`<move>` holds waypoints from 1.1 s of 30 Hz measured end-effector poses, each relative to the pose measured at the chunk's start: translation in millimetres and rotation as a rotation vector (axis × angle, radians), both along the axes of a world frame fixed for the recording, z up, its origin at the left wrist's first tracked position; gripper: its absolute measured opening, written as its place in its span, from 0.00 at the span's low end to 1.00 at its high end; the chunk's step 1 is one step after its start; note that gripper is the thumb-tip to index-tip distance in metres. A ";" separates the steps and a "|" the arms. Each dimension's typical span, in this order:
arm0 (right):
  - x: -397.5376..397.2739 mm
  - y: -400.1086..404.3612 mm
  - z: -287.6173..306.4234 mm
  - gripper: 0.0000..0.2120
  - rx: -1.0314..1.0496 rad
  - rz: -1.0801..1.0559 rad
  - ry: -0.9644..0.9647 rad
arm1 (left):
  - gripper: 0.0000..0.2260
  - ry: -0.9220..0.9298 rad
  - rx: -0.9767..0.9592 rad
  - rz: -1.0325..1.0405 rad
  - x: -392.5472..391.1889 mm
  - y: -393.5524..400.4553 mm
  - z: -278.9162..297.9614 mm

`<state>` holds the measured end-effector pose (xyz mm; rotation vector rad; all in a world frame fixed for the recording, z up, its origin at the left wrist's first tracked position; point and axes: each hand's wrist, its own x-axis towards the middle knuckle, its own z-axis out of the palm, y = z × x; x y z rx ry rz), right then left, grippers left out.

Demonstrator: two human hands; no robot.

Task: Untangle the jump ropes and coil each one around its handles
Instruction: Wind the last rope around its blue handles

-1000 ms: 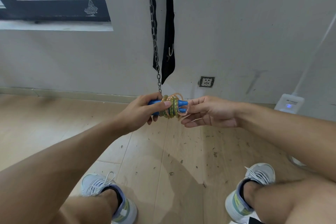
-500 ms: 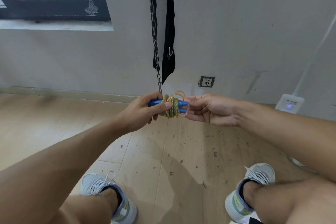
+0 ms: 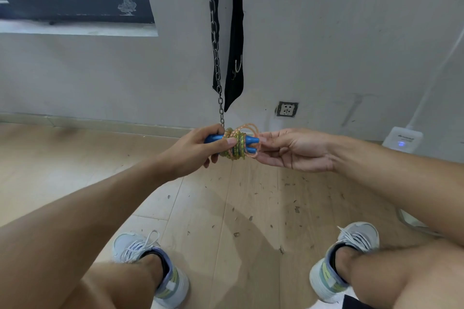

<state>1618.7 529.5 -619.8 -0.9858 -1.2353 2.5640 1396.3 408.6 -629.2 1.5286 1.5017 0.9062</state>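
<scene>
A jump rope with two blue handles (image 3: 251,144) is held in front of me above the floor. Its orange-and-green rope (image 3: 237,147) is wound in several tight turns around both handles, with a loose orange loop standing up at the right end. My left hand (image 3: 198,152) grips the handles' left end, thumb lying on the coil. My right hand (image 3: 291,149) is at the handles' right tips, its fingertips pinching the loose orange loop there.
A metal chain (image 3: 215,40) and a black strap (image 3: 236,52) hang down the wall just behind the rope. A wall socket (image 3: 287,109) and a white device (image 3: 403,139) with a blue light sit at the right. My legs and shoes (image 3: 150,266) rest on the wooden floor.
My right hand has turned and moved up a little at the handles' tips, and a loose orange loop now stands above the coil. My left hand has kept its grip.
</scene>
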 end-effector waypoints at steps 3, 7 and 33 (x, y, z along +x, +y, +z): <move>0.9 0.5 -0.7 0.15 -0.013 0.017 -0.006 | 0.27 0.056 0.030 0.012 -1.0 1.1 -2.2; -2.0 -1.7 -3.4 0.18 -0.017 -0.011 0.006 | 0.26 0.072 0.023 0.018 -0.1 2.0 -4.8; 8.0 -10.0 11.4 0.12 0.853 0.153 -0.114 | 0.14 0.033 -0.088 0.149 11.3 1.9 2.4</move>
